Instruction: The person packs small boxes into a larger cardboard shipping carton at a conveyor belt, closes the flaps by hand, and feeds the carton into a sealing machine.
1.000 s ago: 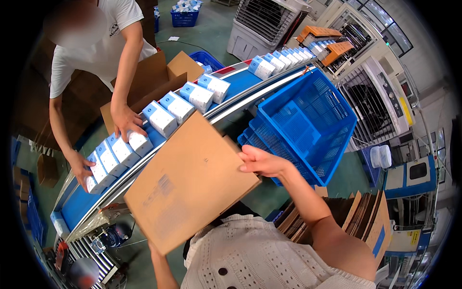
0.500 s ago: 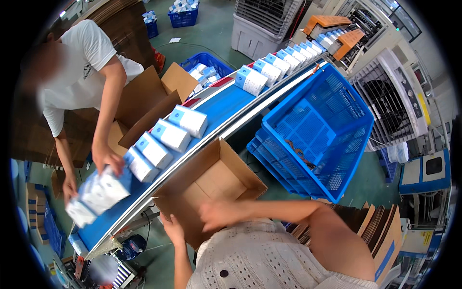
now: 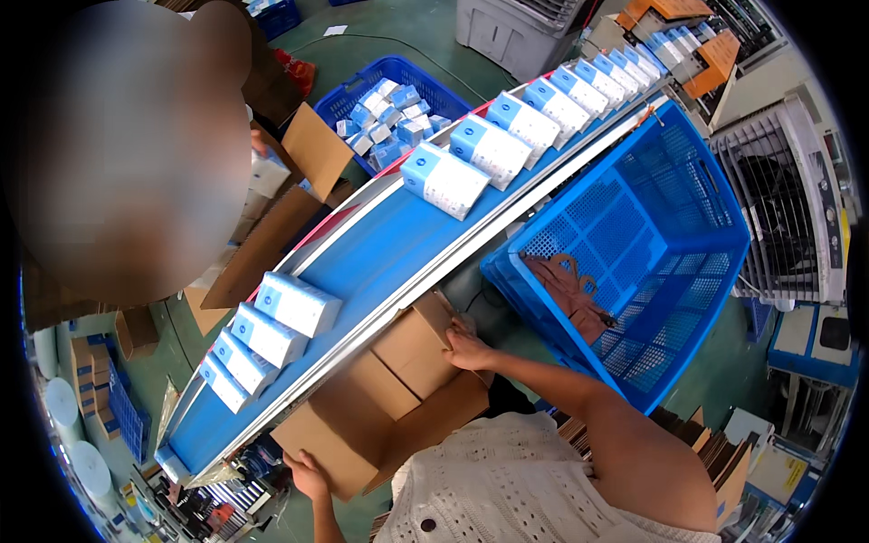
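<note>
Bright, diffuse illumination is recorded across the conveyor (image 3: 362, 244); the white box faces (image 3: 450, 190) are rendered palest. Shading is observed inside the open carton (image 3: 339, 421). Upper left is obscured by heavy blur. Straight edges are bowed toward the blackened rim.

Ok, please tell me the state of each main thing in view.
Near brown cardboard box: open, held by left hand and right hand.
Blue flat conveyor belt: carrying white-blue cartons.
Far brown cardboard box: open, cartons inside.
Large blue plastic crate: open, brown item inside.
Blue plastic basket: open, holding cartons.
</note>
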Motion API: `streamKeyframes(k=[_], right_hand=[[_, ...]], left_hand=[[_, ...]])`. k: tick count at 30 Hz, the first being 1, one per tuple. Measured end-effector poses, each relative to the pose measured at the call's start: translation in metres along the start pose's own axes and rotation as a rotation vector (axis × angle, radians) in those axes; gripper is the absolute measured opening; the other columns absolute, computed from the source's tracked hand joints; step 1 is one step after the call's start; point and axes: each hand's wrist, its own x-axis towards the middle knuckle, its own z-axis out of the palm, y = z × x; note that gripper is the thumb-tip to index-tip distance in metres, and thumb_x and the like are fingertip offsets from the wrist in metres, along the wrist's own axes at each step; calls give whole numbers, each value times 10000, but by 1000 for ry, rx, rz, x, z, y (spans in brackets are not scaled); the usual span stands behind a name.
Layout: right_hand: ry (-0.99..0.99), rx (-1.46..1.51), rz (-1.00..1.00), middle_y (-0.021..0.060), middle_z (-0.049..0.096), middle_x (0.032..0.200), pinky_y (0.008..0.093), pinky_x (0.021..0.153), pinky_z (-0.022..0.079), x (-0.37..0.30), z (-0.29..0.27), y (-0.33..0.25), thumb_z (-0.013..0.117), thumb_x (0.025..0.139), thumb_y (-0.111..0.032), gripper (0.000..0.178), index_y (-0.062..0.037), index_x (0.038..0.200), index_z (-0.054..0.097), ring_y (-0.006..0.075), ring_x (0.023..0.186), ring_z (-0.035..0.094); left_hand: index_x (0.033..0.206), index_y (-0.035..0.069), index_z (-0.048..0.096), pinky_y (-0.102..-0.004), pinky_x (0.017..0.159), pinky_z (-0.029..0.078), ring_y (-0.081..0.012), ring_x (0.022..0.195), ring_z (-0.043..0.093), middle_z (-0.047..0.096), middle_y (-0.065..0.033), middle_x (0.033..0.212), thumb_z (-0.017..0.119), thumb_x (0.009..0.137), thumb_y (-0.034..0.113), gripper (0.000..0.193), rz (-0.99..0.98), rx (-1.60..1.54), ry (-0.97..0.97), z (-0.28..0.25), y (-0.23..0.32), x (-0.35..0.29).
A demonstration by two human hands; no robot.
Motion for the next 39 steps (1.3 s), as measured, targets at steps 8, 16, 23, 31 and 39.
streamKeyframes(k=[8,16,23,31,39], right_hand=[[-159,-233,-114,167,573,884,428,712,428,-41,-139,-35,470,774,-235,213,-31,753,531,310,905,531],[976,-168,-311,178,526,676,415,600,411,-5,-366,-31,552,777,-217,262,3,646,495,350,667,518],[701,-39,-221,228,552,725,442,629,399,54,-360,-42,473,839,-317,354,10,717,528,381,706,527],[579,100,-351,233,516,745,431,653,387,48,-351,-29,413,852,-194,229,19,782,460,399,739,498],[738,-485,-804,175,499,791,386,816,386,8,-351,-61,506,627,3,54,9,676,529,329,903,461]], left_hand=[[921,26,573,-314,584,498,-231,739,626,618,-131,800,452,833,229,253,278,776,-1065,82,81,62],[1015,-13,530,-327,728,449,-228,844,569,579,-150,932,411,885,349,402,54,-835,-302,-111,140,90],[1171,-42,436,-348,879,356,-328,1048,469,476,-232,1151,344,885,419,550,-288,-502,136,-64,-1,221],[1110,-77,439,-320,755,424,-238,861,557,575,-194,955,403,881,337,474,-71,-500,-156,-25,237,150],[1227,-80,297,-288,754,421,-213,890,532,546,-180,994,478,846,363,612,126,-636,-36,-28,324,104]])
